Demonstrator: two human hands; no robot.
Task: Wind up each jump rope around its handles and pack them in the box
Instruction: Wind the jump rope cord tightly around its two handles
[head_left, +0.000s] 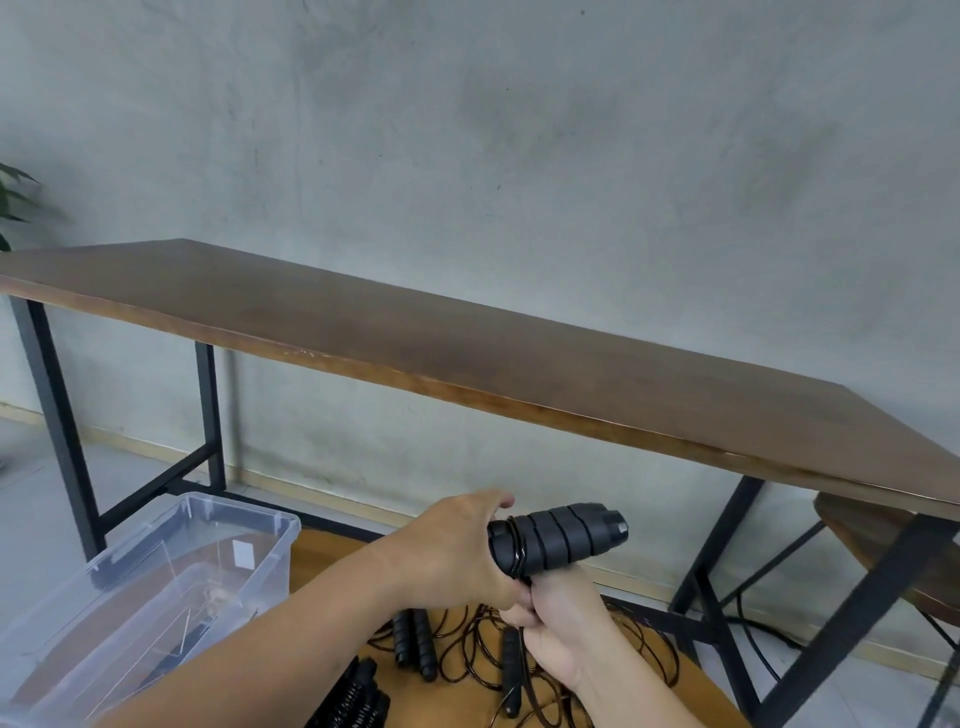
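Observation:
My left hand (457, 551) grips one end of a pair of black foam jump-rope handles (561, 538) held side by side, with a few turns of thin black rope around them. Just below the handles, my right hand (563, 618) pinches the black rope. Below my hands, loose black jump ropes (467, 644) with several handles lie tangled on a round wooden surface. A wound-up bundle of handles (358, 696) lies at the bottom edge. The clear plastic box (156, 597) stands open at the lower left.
A long brown table (467, 353) with black metal legs stands ahead against a grey wall. A round wooden stool (883, 551) sits under its right end. Plant leaves (10, 202) show at the far left.

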